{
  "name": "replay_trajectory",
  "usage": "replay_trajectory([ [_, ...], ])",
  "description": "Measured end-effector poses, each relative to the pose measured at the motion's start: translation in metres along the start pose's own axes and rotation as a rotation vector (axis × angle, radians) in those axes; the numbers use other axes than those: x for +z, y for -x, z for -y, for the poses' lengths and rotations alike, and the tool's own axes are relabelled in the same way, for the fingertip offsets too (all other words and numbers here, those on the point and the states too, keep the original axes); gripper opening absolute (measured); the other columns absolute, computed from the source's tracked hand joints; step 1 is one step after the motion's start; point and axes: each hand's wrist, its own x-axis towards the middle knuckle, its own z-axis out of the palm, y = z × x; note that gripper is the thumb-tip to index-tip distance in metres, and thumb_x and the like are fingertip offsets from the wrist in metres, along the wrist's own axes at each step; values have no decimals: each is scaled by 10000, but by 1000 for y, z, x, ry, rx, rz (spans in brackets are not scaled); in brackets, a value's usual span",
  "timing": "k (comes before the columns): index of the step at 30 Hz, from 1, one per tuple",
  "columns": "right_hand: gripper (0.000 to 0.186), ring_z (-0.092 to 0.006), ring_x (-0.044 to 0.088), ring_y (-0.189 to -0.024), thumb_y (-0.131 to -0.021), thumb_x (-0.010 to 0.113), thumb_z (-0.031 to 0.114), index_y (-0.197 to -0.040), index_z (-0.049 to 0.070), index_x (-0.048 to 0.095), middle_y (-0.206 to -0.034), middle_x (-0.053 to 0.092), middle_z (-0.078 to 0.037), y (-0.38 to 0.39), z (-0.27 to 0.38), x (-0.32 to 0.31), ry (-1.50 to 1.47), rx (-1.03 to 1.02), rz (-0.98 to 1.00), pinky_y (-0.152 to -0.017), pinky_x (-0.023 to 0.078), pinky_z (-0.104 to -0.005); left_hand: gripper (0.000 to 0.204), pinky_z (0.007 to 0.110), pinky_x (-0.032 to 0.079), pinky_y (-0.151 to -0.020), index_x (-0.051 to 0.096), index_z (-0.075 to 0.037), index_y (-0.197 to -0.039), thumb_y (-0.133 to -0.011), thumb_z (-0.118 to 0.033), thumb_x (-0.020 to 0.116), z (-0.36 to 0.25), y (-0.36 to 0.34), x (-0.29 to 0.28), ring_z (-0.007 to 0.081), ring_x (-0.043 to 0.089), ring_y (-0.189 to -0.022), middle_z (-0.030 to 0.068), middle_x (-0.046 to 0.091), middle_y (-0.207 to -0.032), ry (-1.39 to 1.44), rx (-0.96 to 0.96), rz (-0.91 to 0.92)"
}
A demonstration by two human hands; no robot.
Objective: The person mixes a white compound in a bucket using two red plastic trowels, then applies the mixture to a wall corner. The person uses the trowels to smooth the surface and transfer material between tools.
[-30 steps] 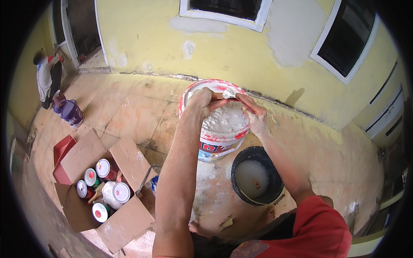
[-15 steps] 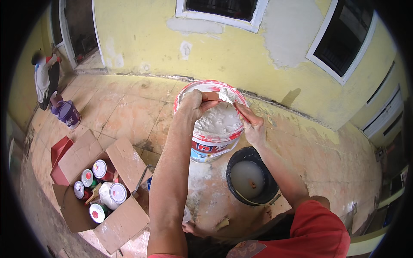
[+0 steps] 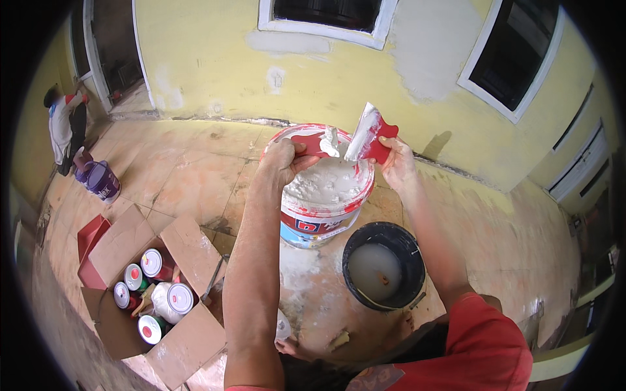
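My left hand (image 3: pixel 287 159) grips a red putty scraper (image 3: pixel 310 146) held flat above a large white-and-red bucket (image 3: pixel 306 212), with a lump of white putty (image 3: pixel 328 140) on it. My right hand (image 3: pixel 398 166) is closed on a second red scraper (image 3: pixel 380 133), tilted upward at the bucket's right, its blade smeared white. A short gap separates the two scrapers. Thick white putty (image 3: pixel 319 186) shows inside the bucket below my hands.
A black bucket (image 3: pixel 411 260) of cloudy water stands below right. An open cardboard box (image 3: pixel 186 247) of cans lies lower left, beside a red tray (image 3: pixel 91 238). Another person (image 3: pixel 62 130) crouches by the doorway near a purple bucket (image 3: pixel 104 182). A patched yellow wall (image 3: pixel 195 72) runs behind.
My right hand has lifted its scraper up and rightward, away from the left one, tipping the blade upward. My left hand has shifted slightly left with the putty on its scraper.
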Motion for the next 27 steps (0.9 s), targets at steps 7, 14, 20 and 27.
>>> replay_trajectory([
  [7, 184, -92, 633, -729, -1041, 635, 267, -1195, 165, 644, -1006, 678, 36, -38, -13, 12, -50, 301, 204, -460, 386, -224, 208, 332, 712, -699, 583, 133, -1154, -990, 23, 520, 7, 4, 20, 290, 739, -846, 214, 640, -1099, -25, -48, 63],
  [14, 218, -69, 577, -659, -1035, 642, 224, -1241, 152, 636, -970, 674, 20, -20, -46, -3, -3, 353, 125, -417, 335, -228, 227, 349, 705, -696, 571, 119, -1197, -996, 22, 534, 8, 1, 14, 290, 731, -864, 209, 638, -1104, 23, -30, 48],
  [20, 252, -81, 594, -640, -1014, 682, 239, -1223, 105, 635, -961, 686, -5, -12, -30, 0, 151, 375, 51, -407, 345, -218, 278, 355, 700, -721, 565, 97, -1271, -1005, 37, 510, 2, -7, 11, 285, 744, -890, 202, 663, -1133, -3, 4, 63],
  [27, 289, -78, 623, -650, -1021, 691, 275, -1212, 68, 627, -936, 686, -6, -3, -21, -6, 240, 415, 40, -384, 342, -220, 273, 341, 703, -722, 575, 93, -1273, -1016, 27, 511, 3, -11, 9, 279, 753, -899, 198, 682, -1118, 29, 1, 70],
])
